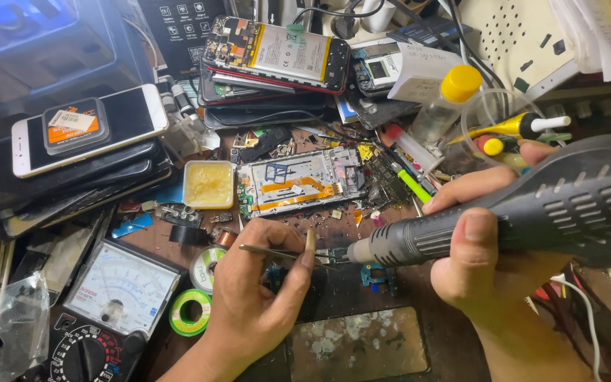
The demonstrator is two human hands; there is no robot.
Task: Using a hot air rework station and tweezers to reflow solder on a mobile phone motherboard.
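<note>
The surface [362, 283] is a dark, scuffed repair bench crowded with phone parts. At its near edge lies a worn rectangular work plate [358, 346]. To the near left sits an analog multimeter [111, 311] with 2 solder reels [199, 293] just beside it.

The left hand [256, 290] is closed in a pinch on slim metal tweezers [277, 251], whose tips reach a small circuit part [334, 255] resting on the surface between both hands. The right hand [489, 247] is wrapped shut around the dark ribbed handle of a hot-air tool [518, 212]; its metal nozzle points left, ending just beside the small circuit part.

Behind the hands lies an opened phone frame [298, 180] with orange flex cables. Left of it stands a small square tub [208, 184] filled with yellowish paste. Farther left, 1 white phone tops a stack of phones [72, 170].

Toward the far right stands a clear bottle [447, 102] with a yellow cap; its contents cannot be told. At the far edge, an opened phone [277, 53] with exposed battery rests on more handsets.
</note>
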